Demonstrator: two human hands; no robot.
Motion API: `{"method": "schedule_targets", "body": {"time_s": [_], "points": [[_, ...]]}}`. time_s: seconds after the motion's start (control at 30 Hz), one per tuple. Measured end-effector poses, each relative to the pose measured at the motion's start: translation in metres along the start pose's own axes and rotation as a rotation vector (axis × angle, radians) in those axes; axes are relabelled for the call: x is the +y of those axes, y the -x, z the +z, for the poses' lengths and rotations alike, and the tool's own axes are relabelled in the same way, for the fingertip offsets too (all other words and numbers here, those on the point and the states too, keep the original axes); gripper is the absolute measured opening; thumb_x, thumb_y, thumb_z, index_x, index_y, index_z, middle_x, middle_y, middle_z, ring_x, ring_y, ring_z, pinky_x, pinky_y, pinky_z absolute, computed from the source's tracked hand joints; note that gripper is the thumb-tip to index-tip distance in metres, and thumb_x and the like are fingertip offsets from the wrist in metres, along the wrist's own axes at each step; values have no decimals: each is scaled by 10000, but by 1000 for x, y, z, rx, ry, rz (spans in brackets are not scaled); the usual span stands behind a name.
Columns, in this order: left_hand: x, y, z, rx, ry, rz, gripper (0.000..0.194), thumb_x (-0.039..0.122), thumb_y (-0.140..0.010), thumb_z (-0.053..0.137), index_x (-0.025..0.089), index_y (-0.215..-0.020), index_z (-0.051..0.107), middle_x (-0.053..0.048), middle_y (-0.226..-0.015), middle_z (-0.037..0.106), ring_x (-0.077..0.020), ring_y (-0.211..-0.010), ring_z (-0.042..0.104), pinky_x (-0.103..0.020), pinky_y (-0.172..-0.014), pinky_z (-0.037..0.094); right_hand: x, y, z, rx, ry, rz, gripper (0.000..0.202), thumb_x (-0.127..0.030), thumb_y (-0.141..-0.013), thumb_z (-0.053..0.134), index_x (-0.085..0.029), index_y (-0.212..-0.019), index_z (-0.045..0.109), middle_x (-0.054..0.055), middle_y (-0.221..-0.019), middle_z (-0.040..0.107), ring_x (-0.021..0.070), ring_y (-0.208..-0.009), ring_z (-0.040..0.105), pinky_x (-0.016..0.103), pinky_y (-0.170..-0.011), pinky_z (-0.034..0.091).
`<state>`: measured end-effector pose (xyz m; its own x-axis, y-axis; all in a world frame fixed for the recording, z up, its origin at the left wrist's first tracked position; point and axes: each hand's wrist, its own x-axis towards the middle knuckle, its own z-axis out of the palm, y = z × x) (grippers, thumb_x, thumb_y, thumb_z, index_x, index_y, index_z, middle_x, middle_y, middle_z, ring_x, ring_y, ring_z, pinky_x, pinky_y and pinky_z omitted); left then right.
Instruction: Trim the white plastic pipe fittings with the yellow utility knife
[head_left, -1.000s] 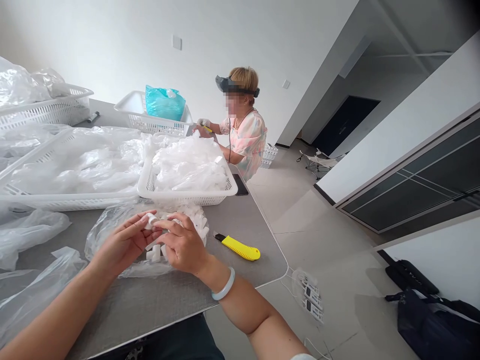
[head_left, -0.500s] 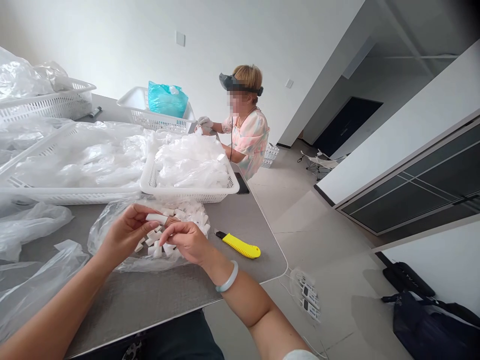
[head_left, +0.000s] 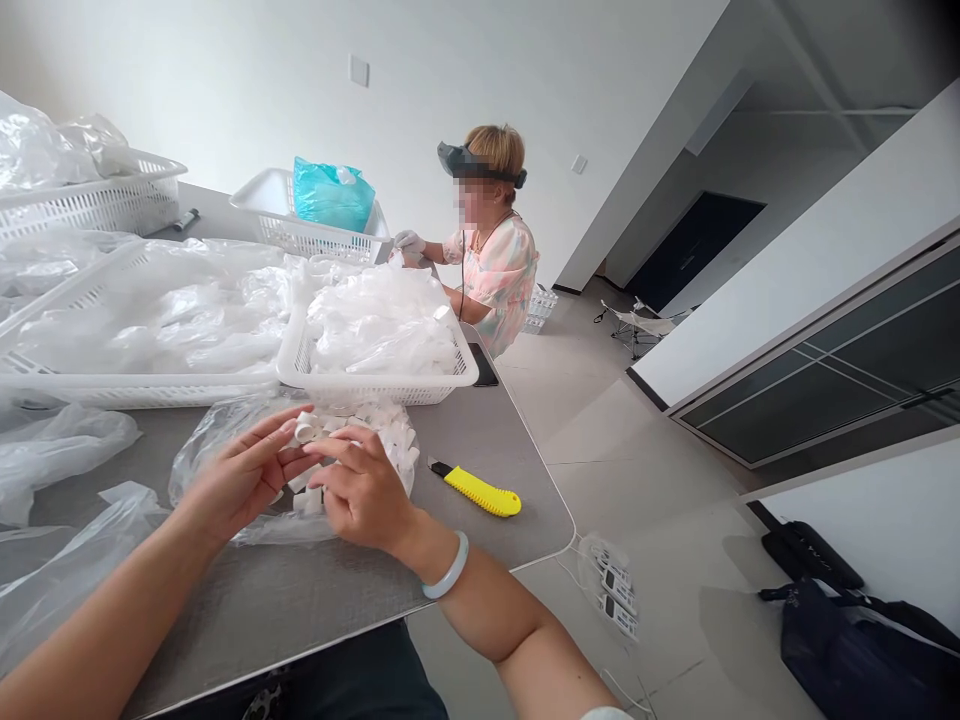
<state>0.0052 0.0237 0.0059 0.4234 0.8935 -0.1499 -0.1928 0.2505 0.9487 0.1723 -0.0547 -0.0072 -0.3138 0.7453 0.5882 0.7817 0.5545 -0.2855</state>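
Between the thumb and fingers of my left hand [head_left: 251, 470] is a small white tube piece [head_left: 305, 428], its round opening turned toward me. My right hand [head_left: 367, 485] is close beside it, fingers bent and apart, fingertips near the left fingers; nothing shows in it. Under both hands, a clear plastic bag [head_left: 202, 450] lies spread on the grey table [head_left: 300, 590] with many short white tube pieces [head_left: 394, 430] on it. To the right of my right hand lies a yellow utility knife [head_left: 484, 492], its dark end toward the bag.
Beyond the hands stand white baskets [head_left: 375, 381] filled with clear plastic bags. A turquoise bag [head_left: 332, 195] sits in a farther basket. Across the table's far corner sits a person [head_left: 499, 270] with a headset and gloved hand. A black phone-like object [head_left: 484, 366] lies near the right edge.
The white tube piece has turned from lying sideways to showing its open end. My left hand has opened out somewhat, and my right fingers have spread and shifted slightly.
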Motion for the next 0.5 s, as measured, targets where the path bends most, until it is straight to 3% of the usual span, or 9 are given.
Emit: {"method": "schedule_targets", "body": {"time_s": [0.13, 0.33, 0.5], "points": [[-2, 2, 2, -69, -60, 20, 361, 534, -801, 739, 261, -1036, 746, -109, -928, 784, -328, -850, 759, -437, -704, 668, -1, 0, 0, -103, 132, -31, 216, -121, -897, 553, -250, -947, 719, 21, -1378, 623, 232, -1337, 461, 387, -1175, 403], [-4, 6, 9, -84, -117, 59, 362, 572, -781, 754, 270, -980, 761, -97, -890, 768, -279, -758, 724, -366, -640, 635, 0, 1, 5, -110, 206, -14, 215, -114, -912, 541, -196, -954, 736, 72, -1369, 625, 266, -1343, 453, 392, -1145, 434], [-9, 10, 14, -33, -294, 198, 443, 589, -799, 715, 267, -1104, 718, -82, -865, 728, -253, -739, 681, -303, -543, 557, -1, 0, 8, -155, 31, 92, 255, -53, -868, 580, -214, -913, 772, 82, -1323, 632, 255, -1372, 433, 409, -1173, 406]]}}
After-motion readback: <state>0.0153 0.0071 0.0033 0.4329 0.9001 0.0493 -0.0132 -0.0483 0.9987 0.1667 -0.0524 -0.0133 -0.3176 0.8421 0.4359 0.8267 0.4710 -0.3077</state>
